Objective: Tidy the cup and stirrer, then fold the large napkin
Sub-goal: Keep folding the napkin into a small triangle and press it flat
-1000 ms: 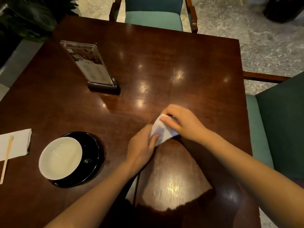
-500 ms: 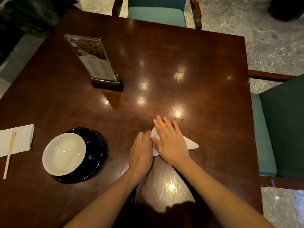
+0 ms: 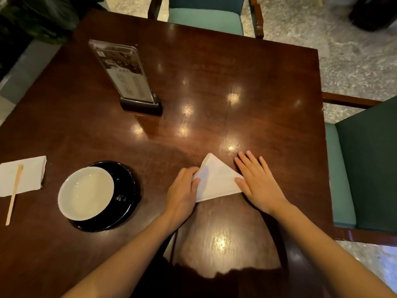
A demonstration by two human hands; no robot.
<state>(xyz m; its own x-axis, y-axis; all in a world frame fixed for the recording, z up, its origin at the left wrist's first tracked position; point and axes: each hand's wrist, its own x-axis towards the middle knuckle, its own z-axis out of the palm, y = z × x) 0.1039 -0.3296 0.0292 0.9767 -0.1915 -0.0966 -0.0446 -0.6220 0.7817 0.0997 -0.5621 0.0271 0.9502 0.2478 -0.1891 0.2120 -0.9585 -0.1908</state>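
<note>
The large white napkin (image 3: 217,179) lies folded into a triangle on the dark wooden table (image 3: 247,82), near the front. My left hand (image 3: 182,190) pins its left edge, fingers curled and thumb on the paper. My right hand (image 3: 258,182) lies flat with fingers spread, just right of the napkin, the thumb touching its right corner. A white cup (image 3: 86,193) sits on a black saucer (image 3: 129,186) at the left. The wooden stirrer (image 3: 14,193) rests on a small white napkin (image 3: 30,175) at the far left edge.
An upright menu stand (image 3: 124,76) on a black base stands at the back left of the table. Green-cushioned chairs sit at the far side (image 3: 206,16) and at the right (image 3: 365,164). A dark plant (image 3: 36,16) fills the top left corner.
My right hand folded the napkin flap down, pressed flat on it, then slid right off the napkin, uncovering the triangle. My left hand stayed at the left edge.
</note>
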